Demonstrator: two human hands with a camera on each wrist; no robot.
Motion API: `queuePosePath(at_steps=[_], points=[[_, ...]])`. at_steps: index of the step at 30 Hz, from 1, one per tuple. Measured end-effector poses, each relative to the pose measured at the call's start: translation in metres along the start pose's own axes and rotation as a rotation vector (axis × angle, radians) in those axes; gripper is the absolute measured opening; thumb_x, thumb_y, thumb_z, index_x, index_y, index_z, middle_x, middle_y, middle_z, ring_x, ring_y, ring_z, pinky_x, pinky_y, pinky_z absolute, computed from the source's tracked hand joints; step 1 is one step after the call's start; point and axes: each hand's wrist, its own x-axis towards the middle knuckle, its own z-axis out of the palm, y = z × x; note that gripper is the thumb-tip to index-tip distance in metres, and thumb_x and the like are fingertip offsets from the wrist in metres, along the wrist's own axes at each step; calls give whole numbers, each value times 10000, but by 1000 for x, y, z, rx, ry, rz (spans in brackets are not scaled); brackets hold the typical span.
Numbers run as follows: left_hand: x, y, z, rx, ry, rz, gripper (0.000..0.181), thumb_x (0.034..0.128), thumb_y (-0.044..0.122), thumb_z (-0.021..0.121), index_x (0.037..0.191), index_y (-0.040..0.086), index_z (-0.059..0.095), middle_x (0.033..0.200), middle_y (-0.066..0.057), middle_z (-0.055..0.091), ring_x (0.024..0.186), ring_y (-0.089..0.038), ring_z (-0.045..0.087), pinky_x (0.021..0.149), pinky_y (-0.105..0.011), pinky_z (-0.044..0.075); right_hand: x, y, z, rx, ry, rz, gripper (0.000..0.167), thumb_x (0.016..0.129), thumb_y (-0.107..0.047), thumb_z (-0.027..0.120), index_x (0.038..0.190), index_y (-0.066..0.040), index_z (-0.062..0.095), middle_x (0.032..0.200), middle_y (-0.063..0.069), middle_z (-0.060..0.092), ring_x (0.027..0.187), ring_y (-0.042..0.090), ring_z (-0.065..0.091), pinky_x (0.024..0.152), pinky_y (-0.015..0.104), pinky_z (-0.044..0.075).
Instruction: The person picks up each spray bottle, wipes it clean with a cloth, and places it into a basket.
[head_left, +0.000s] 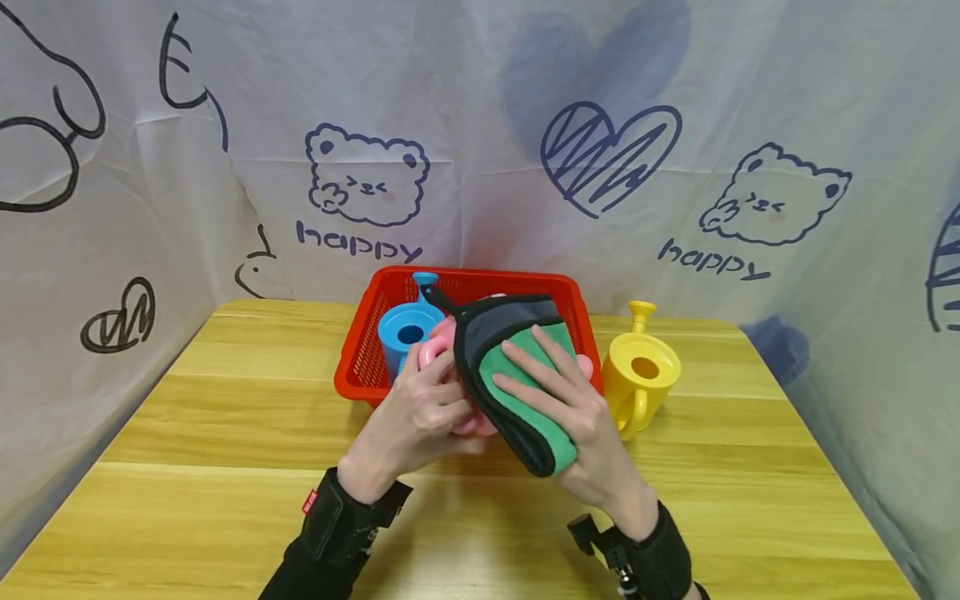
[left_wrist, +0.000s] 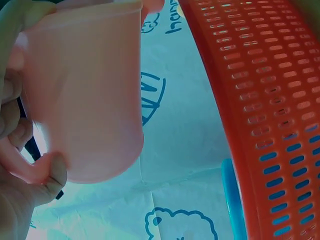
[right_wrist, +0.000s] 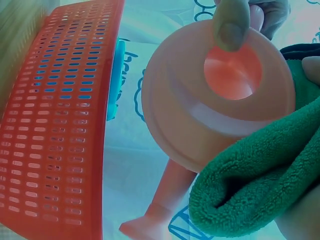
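My left hand (head_left: 423,408) grips a pink watering can (left_wrist: 87,100) by its handle, above the table in front of the basket. The right wrist view shows the can's round top with its opening, a left-hand digit at the hole's edge, and the spout slanting down. My right hand (head_left: 581,417) holds a folded green and grey cloth (head_left: 517,375) with black edging against the can, fingers spread over the cloth. In the head view the cloth hides most of the can; the right thumb is out of sight there.
A red perforated basket (head_left: 356,367) stands at the table's back edge with a blue watering can (head_left: 397,333) inside. Right of it, a yellow watering can (head_left: 618,375) stands on the wooden table (head_left: 210,450). Behind hangs a white curtain (head_left: 480,108) with drawings.
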Motion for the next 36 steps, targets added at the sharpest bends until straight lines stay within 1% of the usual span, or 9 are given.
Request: queuePosePath(at_steps=[5,10,13,15,19,24,28,33,36], points=[[1,3,1,-41,-32,30,437,602,381,976,573,178,590,596,59,551,975,-190,594,858,-437,483,0,1,0,10,20,27,394,1001,-284,521,1337,-124,650,1504,103,540,1495,397,347,1245,449,280],[2,5,0,-27,-56,52,419,609,439,959,595,180,630,595,54,564,947,-184,582,870,-425,478,0,0,-2,29,26,97,484,881,-114,606,1364,-126,628,1529,106,511,1508,384,330,1236,470,292],[2,5,0,-29,-46,44,403,619,417,956,601,177,633,610,54,580,959,-185,585,872,-428,483,-1,0,-1,51,38,122,513,869,-51,592,1378,-111,613,1541,110,496,1512,372,329,1251,435,270],[2,4,1,-28,-31,28,399,616,400,960,603,175,631,618,55,591,954,-183,591,870,-439,493,-1,1,-1,65,49,125,470,917,-78,574,1386,-98,603,1546,114,490,1509,366,338,1259,411,255],[1,3,1,-11,0,-9,398,625,354,955,597,162,608,601,50,581,903,-180,587,844,-445,496,-1,3,0,81,73,111,402,1024,-226,510,1389,-83,599,1541,117,495,1498,351,367,1261,389,252],[1,0,1,19,36,-26,400,618,323,955,611,136,600,582,35,560,848,-177,553,799,-428,470,0,3,1,87,81,60,430,1043,-334,486,1370,-87,617,1526,123,511,1489,371,374,1256,415,266],[1,-1,1,31,42,-43,380,609,351,969,671,139,660,641,39,637,914,-201,568,836,-452,476,1,2,2,5,44,-3,455,1028,-419,497,1346,-127,641,1508,106,534,1481,390,374,1242,475,281],[-1,-2,-2,39,20,-59,518,532,429,988,926,165,780,901,16,778,1084,-265,595,853,-481,483,3,-3,3,-133,4,-83,506,998,-514,495,1313,-157,666,1470,103,571,1459,411,386,1223,523,288],[0,-2,-3,28,14,-65,536,536,407,990,980,186,787,947,13,785,1122,-279,596,854,-479,480,3,-5,5,-161,2,-95,513,995,-523,484,1300,-155,673,1455,108,582,1456,417,387,1233,509,271]])
